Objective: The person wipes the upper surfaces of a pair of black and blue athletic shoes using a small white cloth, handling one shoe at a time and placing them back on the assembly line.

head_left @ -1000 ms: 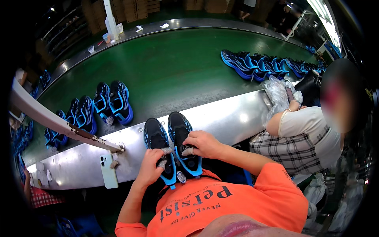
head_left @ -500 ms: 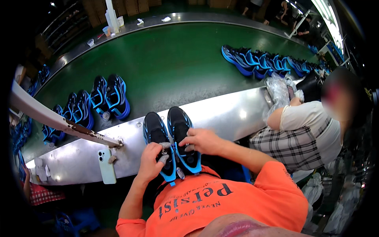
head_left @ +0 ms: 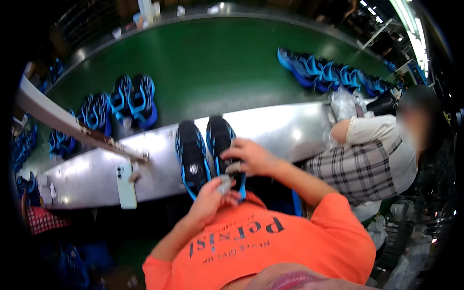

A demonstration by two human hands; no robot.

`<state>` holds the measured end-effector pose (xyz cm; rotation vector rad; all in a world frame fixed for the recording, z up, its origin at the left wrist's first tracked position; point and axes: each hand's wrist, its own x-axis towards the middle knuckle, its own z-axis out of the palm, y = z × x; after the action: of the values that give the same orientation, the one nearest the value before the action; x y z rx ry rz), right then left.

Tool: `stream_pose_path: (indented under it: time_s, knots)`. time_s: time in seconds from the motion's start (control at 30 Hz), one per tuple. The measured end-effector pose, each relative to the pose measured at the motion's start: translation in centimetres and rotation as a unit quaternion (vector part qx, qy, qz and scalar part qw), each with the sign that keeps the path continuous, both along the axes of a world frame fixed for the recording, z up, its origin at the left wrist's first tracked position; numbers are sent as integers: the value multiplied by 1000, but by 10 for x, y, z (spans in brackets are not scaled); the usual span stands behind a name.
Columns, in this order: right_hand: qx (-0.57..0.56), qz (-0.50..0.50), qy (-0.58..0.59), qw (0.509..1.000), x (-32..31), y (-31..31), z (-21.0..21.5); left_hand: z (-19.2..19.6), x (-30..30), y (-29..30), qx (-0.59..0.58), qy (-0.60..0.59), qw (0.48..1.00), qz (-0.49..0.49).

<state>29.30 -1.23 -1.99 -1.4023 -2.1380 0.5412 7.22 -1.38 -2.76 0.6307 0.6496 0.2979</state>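
At the near edge of the shiny steel bench (head_left: 270, 130), right against your chest, the pair of black mesh trainers with bright blue soles (head_left: 208, 154) lies side by side, long axes running straight away from you, toes toward the green conveyor belt (head_left: 208, 63) and heels at your hands. Your right hand (head_left: 251, 157) rests curled over the right shoe's heel end. Your left hand (head_left: 209, 197), nearer you, pinches a small grey crumpled piece (head_left: 224, 183) beside the heels.
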Motion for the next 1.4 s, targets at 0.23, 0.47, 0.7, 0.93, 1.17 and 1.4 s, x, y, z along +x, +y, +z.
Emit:
stream_pose_path:
  time_s: [0.23, 0.47, 0.7, 0.93, 1.17, 1.4]
  knots:
    - [-8, -33, 13, 999, -3, -16, 1, -3, 26, -11, -65, -7, 996, 53]
    - [-50, -21, 52, 997, -5, -15, 15, -3, 22, -20, -16, 26, 998, 62]
    - [-11, -41, 7, 999, -5, -15, 0, 0, 28, -19, -58, 39, 994, 87]
    - [1, -17, 64, 998, 2, -6, 2, 2, 33, -15, -63, 45, 992, 97]
    - [-20, -99, 76, 992, 3, -8, -6, 29, 21, 7, 0, 41, 996, -74]
    - [-48, -175, 131, 975, 39, 51, 1, 27, -17, 75, 706, 322, 630, 19]
